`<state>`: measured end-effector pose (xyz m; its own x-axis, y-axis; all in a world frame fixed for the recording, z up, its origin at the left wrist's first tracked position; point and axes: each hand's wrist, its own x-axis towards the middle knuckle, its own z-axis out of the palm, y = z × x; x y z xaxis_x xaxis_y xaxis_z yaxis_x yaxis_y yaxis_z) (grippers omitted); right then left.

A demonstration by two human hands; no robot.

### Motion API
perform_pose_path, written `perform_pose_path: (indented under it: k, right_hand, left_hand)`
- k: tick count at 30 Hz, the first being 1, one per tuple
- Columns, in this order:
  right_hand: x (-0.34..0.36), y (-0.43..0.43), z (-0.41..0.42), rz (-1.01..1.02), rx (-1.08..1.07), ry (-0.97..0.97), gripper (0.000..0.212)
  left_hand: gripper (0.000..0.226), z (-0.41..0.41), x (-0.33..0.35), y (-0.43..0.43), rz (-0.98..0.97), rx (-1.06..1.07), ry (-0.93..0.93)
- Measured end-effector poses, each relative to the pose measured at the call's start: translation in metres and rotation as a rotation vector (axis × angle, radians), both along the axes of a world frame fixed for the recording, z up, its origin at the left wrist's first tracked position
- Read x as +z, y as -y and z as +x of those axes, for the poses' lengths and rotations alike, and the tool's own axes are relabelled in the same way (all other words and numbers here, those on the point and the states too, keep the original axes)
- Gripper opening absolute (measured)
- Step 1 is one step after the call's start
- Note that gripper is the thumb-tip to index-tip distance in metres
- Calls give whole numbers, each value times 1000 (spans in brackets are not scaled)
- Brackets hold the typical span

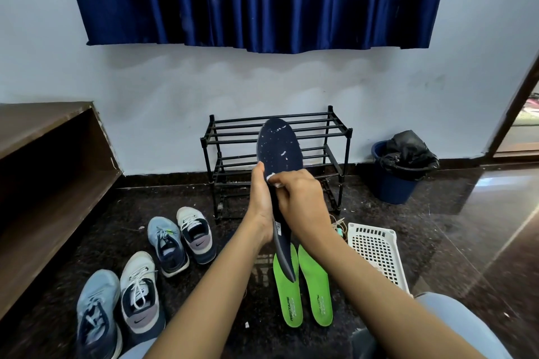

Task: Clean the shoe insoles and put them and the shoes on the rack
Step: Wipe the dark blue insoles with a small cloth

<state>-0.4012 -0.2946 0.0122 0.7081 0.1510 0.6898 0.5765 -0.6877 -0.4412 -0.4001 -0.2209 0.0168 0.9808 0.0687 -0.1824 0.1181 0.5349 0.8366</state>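
Left hand (259,204) grips the navy insole (280,146) along its left edge at mid-length, with the fingers curled round it. Right hand (302,201) is closed on a small white wipe (272,179) and presses it against the insole face, below the toe section.

Head view, position of the work piece: the navy insole is held nearly upright, toe end up and heel end down. It is in front of the black rack (233,127), which stands against the far wall.

Head view, task status:

1. Cleaning is judged to be in progress. White specks show on the upper face of the navy insole, so this piece is not finished.
2. Two green insoles (287,291) lie flat on the floor (437,242), side by side. They are near the person and just left of the white basket (376,251). Whether they have been wiped cannot be told.
3. A fourth insole is not visible.
4. Two light-blue shoes (97,315) and two white shoes (140,297) stand on the floor at near left, apart from the rack.
5. No shoe and no insole is on the rack.

Work left, as judged:

- Finish wiping the navy insole.
- Deal with the other insoles.
- Move every insole and all four shoes onto the rack.

A blue bin (390,186) with a black liner stands far right, near the rack. It is a likely place for the used wipe.
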Motion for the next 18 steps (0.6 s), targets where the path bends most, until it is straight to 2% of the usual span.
perform_pose_path:
  k: [5, 13, 18]
  right_hand:
    - [-7, -4, -5, -89, 74, -38, 27]
    - [-1, 8, 12, -50, -85, -35, 23]
    - [-8, 0, 6, -165, -44, -47, 22]
  left_hand:
    - [56, 1, -1, -8, 18, 56, 19]
    - [52, 1, -5, 12, 44, 33, 51]
    - [53, 4, -4, 4, 26, 59, 34]
